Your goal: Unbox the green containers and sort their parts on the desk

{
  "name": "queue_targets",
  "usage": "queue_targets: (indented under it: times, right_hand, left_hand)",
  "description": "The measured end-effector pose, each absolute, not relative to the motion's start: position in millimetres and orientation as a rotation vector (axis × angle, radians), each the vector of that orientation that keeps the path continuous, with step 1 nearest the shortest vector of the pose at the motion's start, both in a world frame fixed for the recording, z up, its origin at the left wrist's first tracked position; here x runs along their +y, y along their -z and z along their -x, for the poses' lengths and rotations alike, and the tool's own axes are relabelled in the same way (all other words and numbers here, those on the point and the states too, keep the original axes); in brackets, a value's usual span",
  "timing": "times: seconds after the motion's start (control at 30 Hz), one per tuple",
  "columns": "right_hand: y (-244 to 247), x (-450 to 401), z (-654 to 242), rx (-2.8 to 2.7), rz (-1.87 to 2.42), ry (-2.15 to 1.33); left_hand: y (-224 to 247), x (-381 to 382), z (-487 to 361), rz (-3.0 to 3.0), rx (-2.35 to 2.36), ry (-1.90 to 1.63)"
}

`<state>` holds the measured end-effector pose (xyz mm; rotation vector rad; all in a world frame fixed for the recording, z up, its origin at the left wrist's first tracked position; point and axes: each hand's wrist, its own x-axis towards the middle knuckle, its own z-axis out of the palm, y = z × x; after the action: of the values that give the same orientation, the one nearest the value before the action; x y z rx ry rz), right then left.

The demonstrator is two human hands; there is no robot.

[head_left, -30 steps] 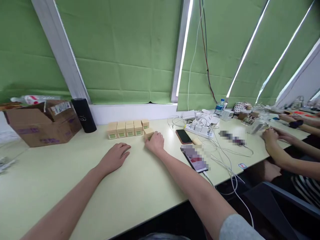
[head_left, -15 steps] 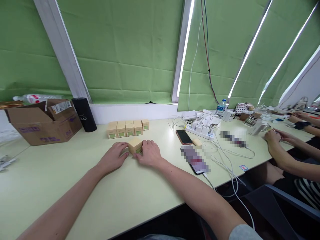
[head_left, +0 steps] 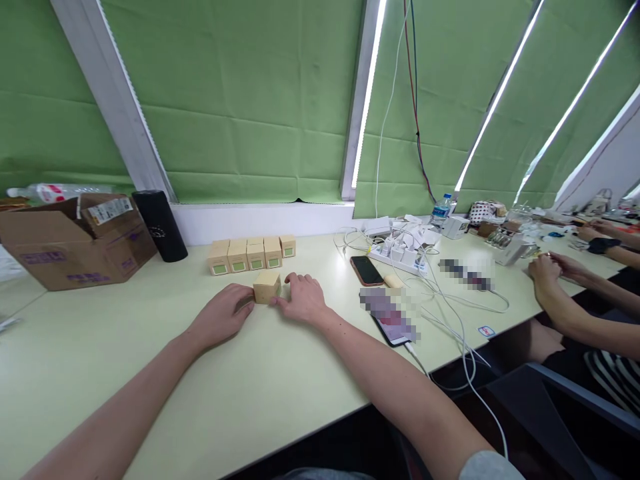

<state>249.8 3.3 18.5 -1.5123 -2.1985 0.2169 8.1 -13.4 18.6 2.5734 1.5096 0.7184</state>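
Note:
A small tan cardboard box (head_left: 267, 288) sits on the table between my hands, its green-labelled face turned toward the right. My left hand (head_left: 231, 312) is at the left side of this box, fingers and thumb closed against its edge; the fingertips are partly hidden. To the right, my right hand (head_left: 302, 299) is open, thumb apart from the fingers, its thumb tip close to the box's lower right corner. Whether that thumb touches is unclear. Behind stands a row of several similar boxes (head_left: 238, 256) with green labels facing forward.
At left are a large open carton (head_left: 100, 250) and a black cylinder (head_left: 160, 227). Rightward lie a dark phone (head_left: 367, 271), a second phone (head_left: 390, 317) on a cable, and a power strip (head_left: 400, 257) with tangled white cables. Another person's hands (head_left: 546, 268) work farther right.
The small box has turned, so its labelled face points right instead of forward. My right hand has loosened and moved slightly off it. My left hand stays at its left side.

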Motion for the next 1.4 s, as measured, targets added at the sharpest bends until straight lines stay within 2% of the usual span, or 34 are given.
queue_targets:
  times: [0.2, 0.43, 0.83, 1.1, 1.3, 1.4]
  right_hand:
    - [-12.9, 17.1, -256.4, -2.131, 1.626, -0.208]
    - [-7.5, 18.6, -254.6, -2.185, 1.502, -0.171]
    - [-5.5, 15.3, -255.4, -2.255, 1.364, -0.156]
    - [-6.8, 11.7, -255.0, -2.231, 1.349, -0.156]
    - [-8.9, 4.7, -253.8, -2.280, 1.028, -0.191]
    - [-8.5, 2.8, -252.4, -2.259, 1.040, -0.162]
  left_hand:
    - [-16.9, -11.7, -8.2, -2.588, 1.569, -0.707]
    - [-7.2, -3.2, -0.8, -2.538, 1.717, -0.759]
    - [-13.4, -15.9, -10.2, -2.643, 1.498, -0.833]
    - [-15.1, -19.3, -11.2, -2.516, 1.741, -0.850]
    - [-22.0, -24.9, -16.7, -2.388, 1.846, -0.819]
    - [-20.2, -25.4, -19.3, -2.335, 1.808, -0.827]
